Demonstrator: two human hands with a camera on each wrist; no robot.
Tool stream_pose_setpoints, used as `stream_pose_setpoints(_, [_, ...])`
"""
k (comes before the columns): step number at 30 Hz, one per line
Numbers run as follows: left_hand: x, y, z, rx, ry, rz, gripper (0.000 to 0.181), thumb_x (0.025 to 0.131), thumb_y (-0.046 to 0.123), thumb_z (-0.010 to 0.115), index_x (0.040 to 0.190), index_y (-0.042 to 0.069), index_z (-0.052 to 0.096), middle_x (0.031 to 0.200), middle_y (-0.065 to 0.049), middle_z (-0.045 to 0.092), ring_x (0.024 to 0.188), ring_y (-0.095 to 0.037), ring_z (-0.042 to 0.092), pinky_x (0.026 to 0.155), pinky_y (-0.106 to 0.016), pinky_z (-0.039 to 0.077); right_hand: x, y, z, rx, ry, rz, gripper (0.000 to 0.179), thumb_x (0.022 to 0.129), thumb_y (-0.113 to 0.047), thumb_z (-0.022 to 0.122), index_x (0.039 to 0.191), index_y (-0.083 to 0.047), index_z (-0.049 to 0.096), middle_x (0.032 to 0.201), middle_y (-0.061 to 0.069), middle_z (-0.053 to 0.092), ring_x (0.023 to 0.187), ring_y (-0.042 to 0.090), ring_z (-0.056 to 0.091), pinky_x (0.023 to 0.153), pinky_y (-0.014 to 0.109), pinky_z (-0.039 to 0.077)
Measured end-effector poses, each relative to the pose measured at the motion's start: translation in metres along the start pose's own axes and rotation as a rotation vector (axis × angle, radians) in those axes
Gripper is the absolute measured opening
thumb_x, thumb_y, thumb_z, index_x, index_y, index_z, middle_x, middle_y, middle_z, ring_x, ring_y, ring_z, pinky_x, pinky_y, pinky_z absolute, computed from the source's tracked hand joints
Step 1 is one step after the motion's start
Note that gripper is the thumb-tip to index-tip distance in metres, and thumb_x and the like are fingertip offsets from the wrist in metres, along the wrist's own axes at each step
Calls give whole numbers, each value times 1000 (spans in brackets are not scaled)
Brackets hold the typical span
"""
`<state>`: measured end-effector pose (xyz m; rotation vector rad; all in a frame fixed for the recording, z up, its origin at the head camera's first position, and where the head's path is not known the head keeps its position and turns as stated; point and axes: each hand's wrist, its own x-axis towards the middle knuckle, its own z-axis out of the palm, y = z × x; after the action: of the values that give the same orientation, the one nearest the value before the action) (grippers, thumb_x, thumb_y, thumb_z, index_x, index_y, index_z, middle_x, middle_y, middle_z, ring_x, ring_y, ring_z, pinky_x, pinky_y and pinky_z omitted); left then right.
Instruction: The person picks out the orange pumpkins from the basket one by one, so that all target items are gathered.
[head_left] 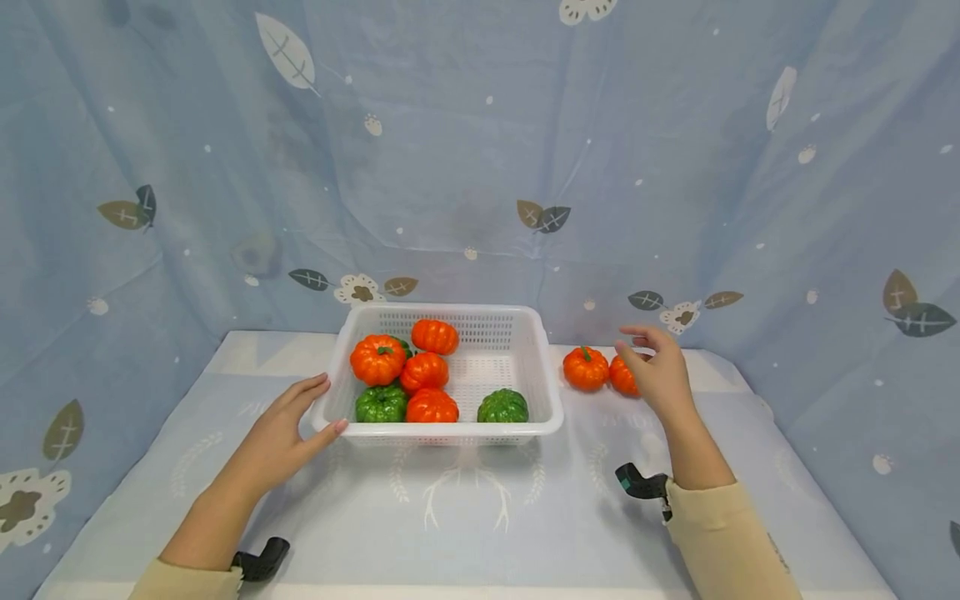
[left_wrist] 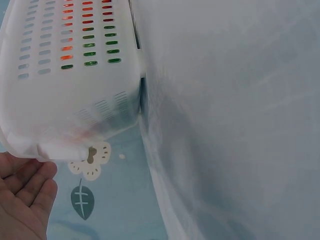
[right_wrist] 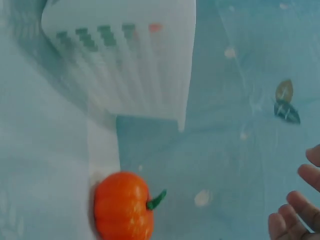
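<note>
A white plastic basket (head_left: pixel 480 430) with slotted walls holds several small orange pumpkins (head_left: pixel 377 359) and green ones (head_left: pixel 503 407), most of them in its left half. My left hand (head_left: pixel 276 432) is at the basket's left end, its fingertips and thumb right at the rim; in the left wrist view the fingers (left_wrist: pixel 42 192) lie close beneath the rim. To the right of the basket, two orange pumpkins (head_left: pixel 586 368) sit on the table. My right hand (head_left: pixel 660 375) hovers over the rightmost pumpkin (head_left: pixel 623 377), partly covering it, with fingers and thumb spread and nothing between them.
A pale patterned cloth covers the table (head_left: pixel 480 533). Blue fabric (head_left: pixel 450 150) with leaf and flower prints hangs behind and on both sides, close to the basket's far edge. Each wrist bears a black camera mount (head_left: pixel 641 482).
</note>
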<state>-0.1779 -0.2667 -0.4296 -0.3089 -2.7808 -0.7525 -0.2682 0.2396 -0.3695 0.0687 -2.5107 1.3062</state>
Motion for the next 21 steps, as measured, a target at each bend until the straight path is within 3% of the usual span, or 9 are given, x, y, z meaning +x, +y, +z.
stream_pose_setpoints(4, [0, 0, 0, -2, 1, -1, 81, 93, 52, 66, 148, -4, 43, 155, -17, 38, 137, -45, 39, 106, -67, 35, -8, -16, 16, 83, 62, -154, 24, 98, -12, 65, 118, 1, 66, 127, 17, 56, 117, 34, 55, 99, 52, 49])
stream_pose_setpoints(7, [1, 0, 0, -2, 1, -1, 81, 93, 51, 67, 148, -4, 43, 155, -17, 38, 137, -45, 39, 106, -67, 35, -14, -24, 33, 150, 59, -231, 20, 96, -7, 66, 114, 3, 68, 121, 15, 59, 113, 30, 58, 97, 49, 52])
stream_pose_setpoints(18, [4, 4, 1, 11, -8, -7, 83, 92, 54, 66, 147, -5, 45, 154, -18, 39, 137, -45, 39, 107, -66, 35, -24, -45, 91, 240, -21, -385, 16, 92, -3, 70, 108, -4, 72, 115, 10, 62, 104, 24, 61, 88, 39, 57])
stream_pose_setpoints(21, [3, 3, 0, 14, -12, -15, 84, 92, 54, 66, 147, -5, 44, 154, -18, 39, 137, -45, 39, 107, -66, 34, -26, -54, 104, 241, -67, -415, 16, 92, -4, 71, 108, -4, 72, 116, 10, 63, 103, 27, 61, 87, 44, 57])
